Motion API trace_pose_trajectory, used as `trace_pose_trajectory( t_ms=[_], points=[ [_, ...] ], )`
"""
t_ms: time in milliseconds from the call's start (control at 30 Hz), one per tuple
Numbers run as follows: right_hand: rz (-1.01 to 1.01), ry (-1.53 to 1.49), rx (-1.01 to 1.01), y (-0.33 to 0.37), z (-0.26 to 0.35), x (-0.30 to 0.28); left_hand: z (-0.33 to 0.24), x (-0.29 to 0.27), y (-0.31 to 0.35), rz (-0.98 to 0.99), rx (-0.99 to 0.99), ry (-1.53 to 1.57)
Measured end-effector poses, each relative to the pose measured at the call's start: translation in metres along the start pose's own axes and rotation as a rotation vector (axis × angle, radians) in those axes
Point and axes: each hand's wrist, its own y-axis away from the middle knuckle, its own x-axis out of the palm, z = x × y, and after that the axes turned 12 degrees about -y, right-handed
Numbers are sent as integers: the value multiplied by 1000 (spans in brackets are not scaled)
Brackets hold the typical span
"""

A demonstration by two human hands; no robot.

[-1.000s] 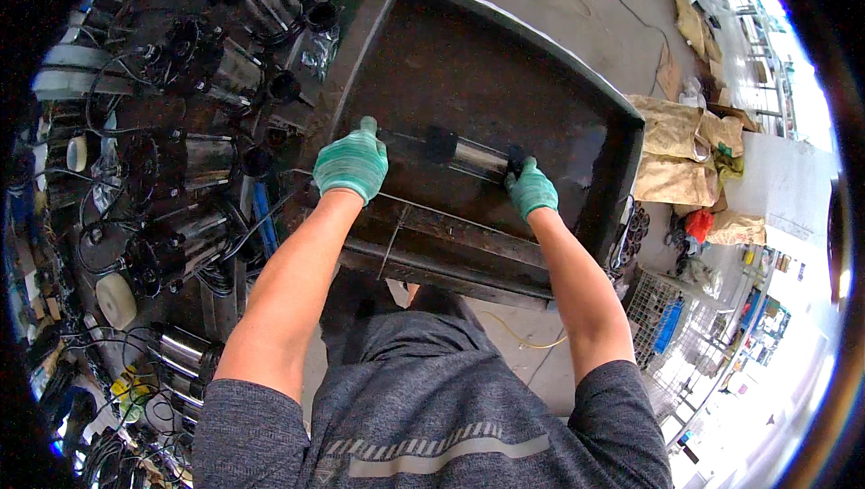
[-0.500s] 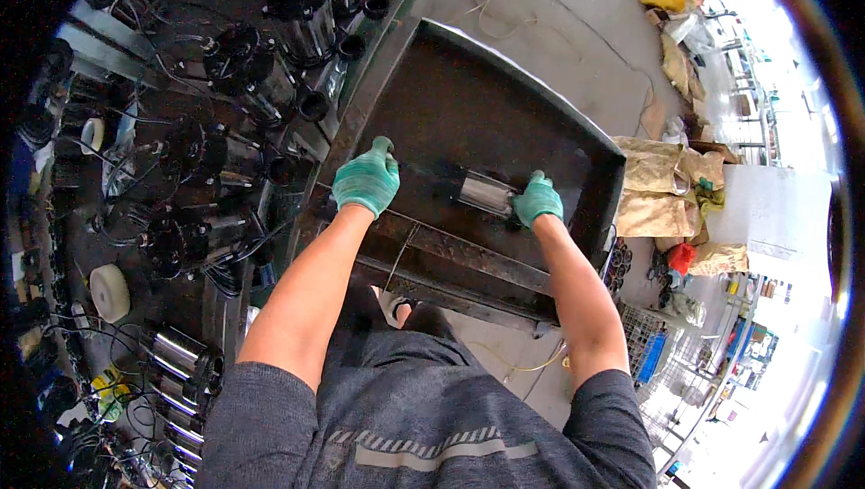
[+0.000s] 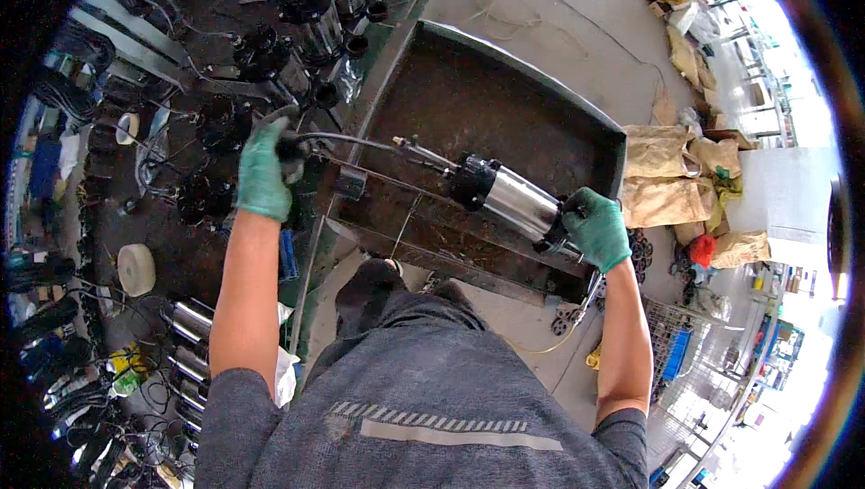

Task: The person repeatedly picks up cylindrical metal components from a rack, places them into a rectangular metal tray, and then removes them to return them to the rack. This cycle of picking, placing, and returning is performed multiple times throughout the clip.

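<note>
A submersible pump [image 3: 518, 201] with a shiny steel cylinder and black ends hangs tilted over the near part of a dark metal tray [image 3: 505, 97]. My right hand [image 3: 597, 229], in a green glove, is closed round its lower right end. From its upper left end a black cable [image 3: 347, 137] runs left to my left hand [image 3: 264, 164], also green-gloved. That hand is closed on a dark bundle of the cable above the bench edge; motion blurs its fingers. A small black block [image 3: 350, 182] sits on the tray's left rim.
Several similar pumps [image 3: 311, 25] with trailing cables crowd the bench at left. A white roll [image 3: 136, 270] and more steel cylinders [image 3: 191, 319] lie nearer. Brown sacks [image 3: 662, 181] and a wire basket [image 3: 671, 336] stand on the floor at right.
The pump has come up from the tray floor and nearer to me, held by my right hand, which moved right. My left hand has moved left, stretching the cable out.
</note>
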Motion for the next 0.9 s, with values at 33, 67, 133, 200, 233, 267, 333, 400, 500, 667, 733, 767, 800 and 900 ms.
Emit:
trace_pose_trajectory(
  t_ms=[33, 67, 133, 200, 233, 267, 333, 400, 500, 667, 733, 767, 800, 900],
  points=[
    [26, -70, -4, 6, 2, 6, -6, -10, 11, -26, -14, 10],
    [36, -103, -45, 10, -9, 16, -8, -20, 20, -90, -11, 43],
    [24, -115, -80, 20, -15, 39, -13, -38, 35, -161, -72, 61],
    [47, -15, -129, 25, 2, 56, -13, -49, 56, -253, -103, 59],
    [38, 43, -189, 28, 2, 67, -7, -62, 60, -272, -104, 57],
    [63, 13, -147, 30, 4, 76, 0, -74, 65, -290, -103, 57],
    [92, 13, -133, 34, 3, 91, 14, -85, 78, -341, -116, 87],
    [72, 58, -122, 37, 1, 106, 36, -95, 83, -418, -111, 103],
    [59, 100, -127, 43, 4, 114, 73, -107, 111, -456, -125, -80],
    [27, 133, -131, 52, 5, 120, 179, -167, 151, -166, 134, -779],
    [50, 143, -112, 49, -2, 125, 204, -162, 173, -85, 157, -927],
    [56, 141, -105, 50, 0, 126, 222, -164, 178, -69, 155, -953],
    [64, 142, -100, 51, 4, 126, 246, -171, 181, -73, 138, -1128],
    [37, 181, -104, 51, 1, 128, 238, -137, 161, -38, 102, -1177]
  ],
)
